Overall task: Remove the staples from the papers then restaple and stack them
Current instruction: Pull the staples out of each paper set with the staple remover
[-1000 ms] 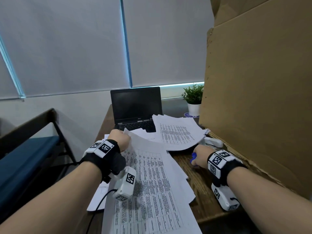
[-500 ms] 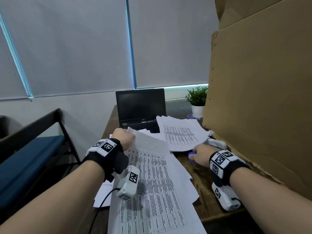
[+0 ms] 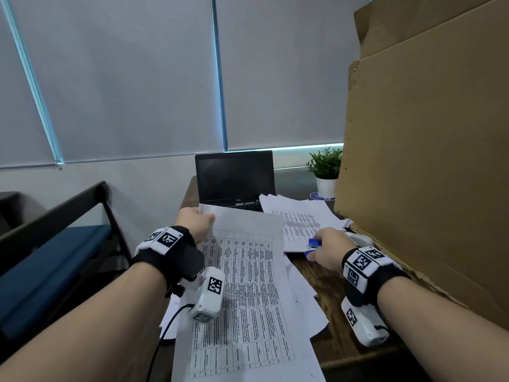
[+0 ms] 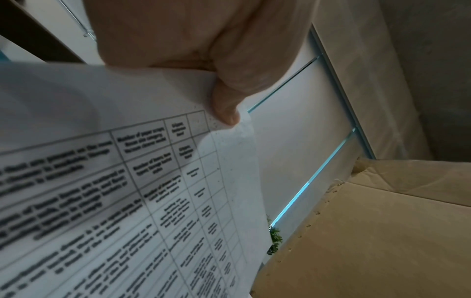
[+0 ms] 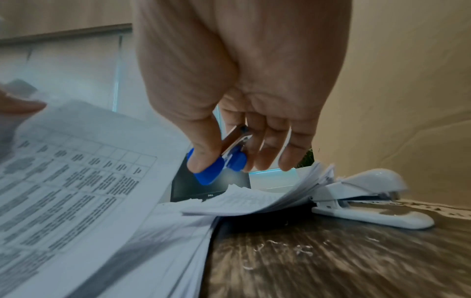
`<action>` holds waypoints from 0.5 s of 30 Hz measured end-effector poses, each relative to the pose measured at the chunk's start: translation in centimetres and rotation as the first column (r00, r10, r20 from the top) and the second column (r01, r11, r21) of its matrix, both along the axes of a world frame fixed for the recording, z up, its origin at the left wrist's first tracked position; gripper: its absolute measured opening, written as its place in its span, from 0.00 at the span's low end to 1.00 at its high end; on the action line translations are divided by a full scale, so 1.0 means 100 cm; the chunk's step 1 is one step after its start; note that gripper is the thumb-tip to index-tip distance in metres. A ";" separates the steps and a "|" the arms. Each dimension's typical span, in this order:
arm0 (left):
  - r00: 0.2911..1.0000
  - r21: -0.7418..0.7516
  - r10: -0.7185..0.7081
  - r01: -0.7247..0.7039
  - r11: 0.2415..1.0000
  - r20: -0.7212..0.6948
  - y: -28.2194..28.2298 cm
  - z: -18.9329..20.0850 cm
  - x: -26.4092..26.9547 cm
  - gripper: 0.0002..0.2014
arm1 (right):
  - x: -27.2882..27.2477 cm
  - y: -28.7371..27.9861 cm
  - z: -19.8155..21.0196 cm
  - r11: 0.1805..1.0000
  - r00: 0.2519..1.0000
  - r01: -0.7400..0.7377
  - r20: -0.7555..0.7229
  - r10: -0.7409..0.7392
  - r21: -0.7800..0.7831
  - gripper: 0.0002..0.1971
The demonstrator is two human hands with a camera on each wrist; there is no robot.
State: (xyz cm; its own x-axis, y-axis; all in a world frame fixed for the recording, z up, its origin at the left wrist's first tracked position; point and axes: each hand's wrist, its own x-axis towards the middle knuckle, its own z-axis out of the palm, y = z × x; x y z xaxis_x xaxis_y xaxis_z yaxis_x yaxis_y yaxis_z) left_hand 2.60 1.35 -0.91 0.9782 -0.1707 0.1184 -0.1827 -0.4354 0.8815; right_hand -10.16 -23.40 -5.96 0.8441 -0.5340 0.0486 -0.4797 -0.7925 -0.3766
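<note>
Pinching between thumb and fingers, the left hand holds a printed sheet by its corner beside the laptop. A blue staple remover is pinched in the right hand, near the white stapler on the counter.

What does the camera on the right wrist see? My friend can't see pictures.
A right hand pinches a small blue plastic staple remover above a dark wooden table. A white plastic stapler sits beside a stack of printed white papers, and more printed sheets curve up on the left.
</note>
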 end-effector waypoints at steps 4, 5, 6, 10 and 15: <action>0.999 -0.089 0.049 -0.050 0.995 -0.014 0.006 0.001 0.003 0.13 | 0.001 0.005 0.009 0.994 0.998 -0.058 0.004 0.058 -0.089 0.12; 0.999 -0.102 0.052 -0.053 0.993 -0.015 0.007 0.000 0.004 0.13 | 0.001 0.007 0.011 0.994 0.996 -0.084 0.017 0.085 -0.065 0.12; 0.998 -0.112 0.056 -0.058 0.992 -0.018 0.008 0.001 0.003 0.12 | 0.001 0.008 0.012 0.992 0.991 -0.125 0.047 0.125 -0.003 0.13; 0.997 -0.148 0.065 -0.072 0.986 -0.052 0.007 0.002 0.005 0.11 | 0.002 0.014 0.012 0.879 0.939 -0.309 0.261 0.223 0.363 0.13; 0.993 -0.278 0.053 -0.080 0.957 -0.103 0.006 0.003 0.011 0.08 | -0.001 0.018 0.010 0.814 0.901 -0.423 0.091 0.424 0.398 0.12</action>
State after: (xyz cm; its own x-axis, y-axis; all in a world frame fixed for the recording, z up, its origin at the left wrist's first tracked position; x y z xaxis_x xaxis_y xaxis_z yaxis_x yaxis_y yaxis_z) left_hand 3.67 1.94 -0.62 0.9952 -0.0779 0.0601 -0.0730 -0.1761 0.9817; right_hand -10.25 -21.59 -5.01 0.9912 -0.0964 -0.0912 -0.1327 -0.6988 -0.7030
